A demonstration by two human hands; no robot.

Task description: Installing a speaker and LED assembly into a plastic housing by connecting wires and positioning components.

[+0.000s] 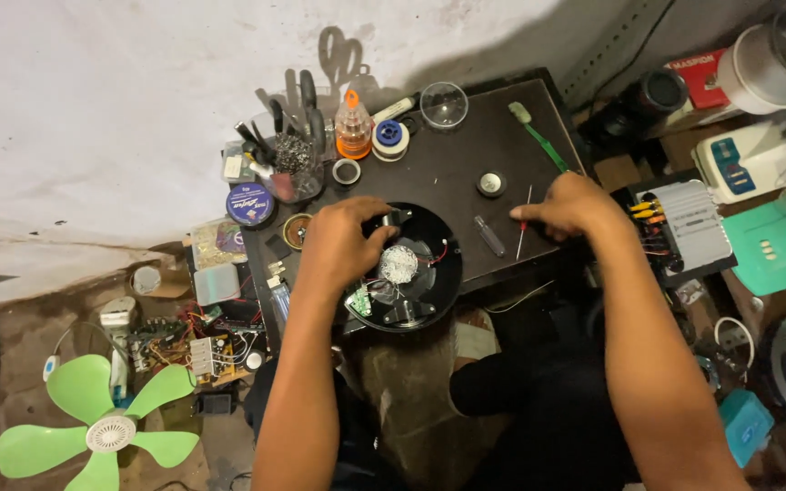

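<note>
Left hand (343, 241) clasps the opened round black plastic housing (408, 268), wiring exposed, unassembled; right hand (570, 207) pinches the thin red-handled screwdriver (523, 224) beside it on the dark tabletop (466, 164).

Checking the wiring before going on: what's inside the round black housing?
Inside the round black housing: a silvery centre part, red wires, a small green board. The left hand covers its upper-left part.

Left hand (343, 244) on black round housing (429, 273); right hand (572, 205) pinches screwdriver (524, 224) (thin shaft).
</note>
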